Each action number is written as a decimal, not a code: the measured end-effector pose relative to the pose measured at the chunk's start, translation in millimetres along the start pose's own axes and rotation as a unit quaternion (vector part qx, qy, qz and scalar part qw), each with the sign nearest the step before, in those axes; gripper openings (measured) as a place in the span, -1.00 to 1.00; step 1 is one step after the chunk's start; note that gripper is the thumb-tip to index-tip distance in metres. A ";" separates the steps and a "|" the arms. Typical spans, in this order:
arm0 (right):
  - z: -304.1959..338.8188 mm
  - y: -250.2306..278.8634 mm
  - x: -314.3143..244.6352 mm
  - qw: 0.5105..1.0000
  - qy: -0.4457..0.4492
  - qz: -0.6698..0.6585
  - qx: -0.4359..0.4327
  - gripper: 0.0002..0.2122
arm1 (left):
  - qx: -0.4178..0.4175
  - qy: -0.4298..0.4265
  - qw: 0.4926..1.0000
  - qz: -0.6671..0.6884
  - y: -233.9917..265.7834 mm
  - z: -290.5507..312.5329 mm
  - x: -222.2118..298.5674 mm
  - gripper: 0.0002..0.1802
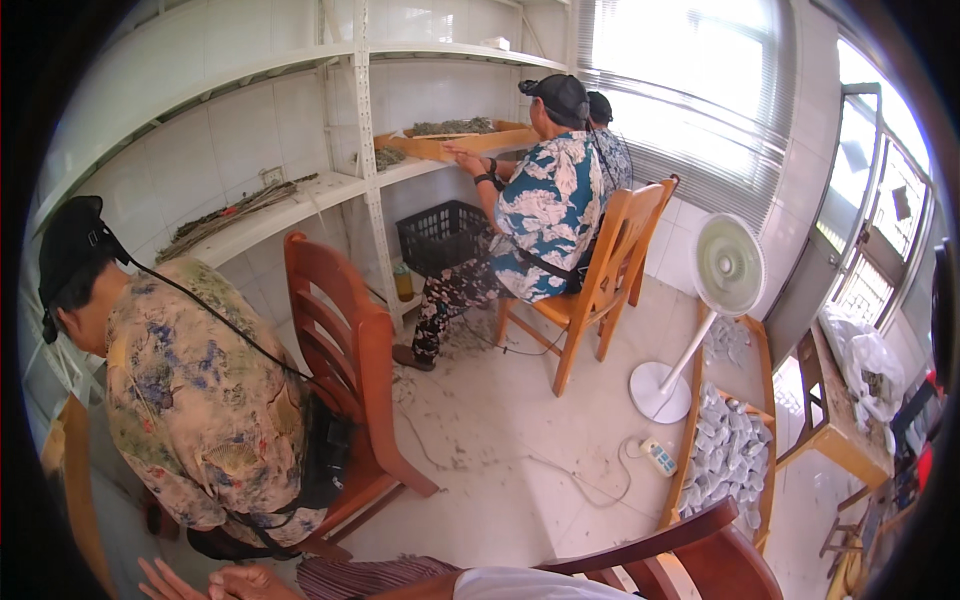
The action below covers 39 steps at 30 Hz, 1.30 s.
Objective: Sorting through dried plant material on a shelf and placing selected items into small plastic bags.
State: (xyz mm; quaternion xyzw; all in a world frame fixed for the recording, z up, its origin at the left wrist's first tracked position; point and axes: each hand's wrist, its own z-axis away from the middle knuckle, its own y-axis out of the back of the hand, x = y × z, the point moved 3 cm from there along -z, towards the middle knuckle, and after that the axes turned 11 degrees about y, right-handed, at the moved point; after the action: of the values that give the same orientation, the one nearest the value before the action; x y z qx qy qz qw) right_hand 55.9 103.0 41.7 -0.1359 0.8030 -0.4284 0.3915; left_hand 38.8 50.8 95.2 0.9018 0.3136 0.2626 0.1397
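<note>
holding the left hand (172,584) at the near left, with fingers spread. holding the right hand (250,582) just right of it, with fingers looking curled; not being able to tell whether pinching anything, with both cut off at the lower edge. having striped dark cloth (375,578) nearest, just right of the right hand, and farther right a near chair (655,540) of reddish wood. facing, at left, a person in a patterned tan shirt (200,390), leaning forward beside another reddish chair (345,290). seeing, farther off, a person in a blue floral shirt (548,225), sitting by a white shelf (280,217) with a tray (418,148) of dried stems (455,127), above a black crate (440,237). passing, at right, a white fan (728,265) beside silvery packets (725,450).
</note>
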 end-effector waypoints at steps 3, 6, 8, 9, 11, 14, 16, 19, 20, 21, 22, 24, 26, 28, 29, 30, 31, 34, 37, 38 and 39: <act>-0.3 -10.7 -4.3 0.999 0.031 0.018 0.020 -0.73 | 0.076 -0.027 0.997 -0.002 -6.0 -6.0 -7.9 -0.29; -5.0 -8.1 6.3 0.993 0.098 0.067 -0.014 -0.69 | 0.121 -0.050 0.991 0.014 -2.5 -6.1 -6.3 -0.37; -4.7 -15.1 2.7 0.994 0.090 0.054 -0.035 -0.66 | 0.119 -0.046 0.992 0.015 -1.7 -5.7 -12.5 -0.38; -4.5 -19.1 0.7 0.994 0.082 0.043 -0.057 -0.64 | 0.118 -0.046 0.992 0.014 -1.5 -4.5 -13.2 -0.38; -4.5 -17.2 2.6 0.992 0.075 0.067 -0.080 -0.62 | 0.114 -0.070 0.991 0.028 2.1 -0.5 -9.6 -0.39; -4.4 -12.6 4.6 0.985 0.053 0.118 -0.110 -0.58 | 0.071 -0.085 0.992 0.067 6.7 5.4 -10.7 -0.38; -4.3 -5.8 11.4 0.982 0.039 0.145 -0.117 -0.56 | 0.030 -0.088 0.991 0.099 11.6 7.2 -6.5 -0.37; -4.8 18.1 40.9 0.911 0.220 0.297 -0.180 -0.68 | -0.022 -0.115 0.984 0.131 17.8 12.5 7.3 -0.34; -3.8 23.6 48.8 0.875 0.278 0.344 -0.198 -0.69 | -0.033 -0.137 0.981 0.134 18.7 13.7 11.7 -0.33; -1.8 24.2 50.9 0.832 0.333 0.389 -0.214 -0.69 | -0.036 -0.144 0.983 0.109 18.1 15.0 10.6 -0.30; -2.7 17.2 39.1 0.833 0.332 0.388 -0.213 -0.69 | -0.038 -0.144 0.983 0.108 19.6 15.5 11.5 -0.30; -0.3 3.1 12.1 0.864 0.375 0.275 -0.192 -0.70 | -0.067 -0.140 0.982 0.111 22.8 17.1 15.8 -0.26; 2.6 2.2 12.7 0.933 0.241 0.219 -0.154 -0.70 | -0.065 -0.147 0.980 0.118 22.4 20.4 12.9 -0.24; 5.5 -1.2 8.2 0.976 0.101 0.158 -0.110 -0.71 | -0.064 -0.155 0.978 0.127 22.9 23.5 8.6 -0.21; 6.6 -2.8 9.0 0.992 -0.037 0.086 -0.091 -0.73 | -0.050 -0.169 0.972 0.153 25.2 24.5 7.2 -0.21; 9.6 -4.3 11.0 0.982 -0.174 0.012 -0.068 -0.74 | -0.036 -0.183 0.966 0.180 28.0 25.7 5.6 -0.20; 6.8 8.8 27.9 0.983 -0.171 0.013 -0.068 -0.74 | -0.034 -0.190 0.963 0.187 28.4 26.8 5.7 -0.20; 4.1 19.3 54.4 0.928 -0.204 -0.248 -0.187 -0.61 | -0.033 -0.201 0.965 0.164 27.5 28.9 0.6 -0.21; 14.2 -13.9 -19.4 0.943 -0.224 -0.238 -0.064 -0.73 | -0.031 -0.208 0.968 0.136 27.4 29.1 -5.8 -0.21; 12.3 -10.6 -22.0 0.977 -0.034 -0.103 -0.186 -0.69 | -0.029 -0.214 0.968 0.129 28.1 29.6 -6.4 -0.21; 16.2 -8.0 -25.5 0.942 0.161 0.040 -0.293 -0.61 | -0.028 -0.222 0.967 0.123 28.6 30.3 -3.6 -0.21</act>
State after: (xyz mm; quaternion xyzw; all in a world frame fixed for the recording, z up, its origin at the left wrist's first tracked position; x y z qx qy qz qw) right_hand 83.8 102.9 55.9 -0.1415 0.9500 -0.1745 0.2169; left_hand 67.5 24.0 80.7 0.9649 0.1538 0.0792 0.1977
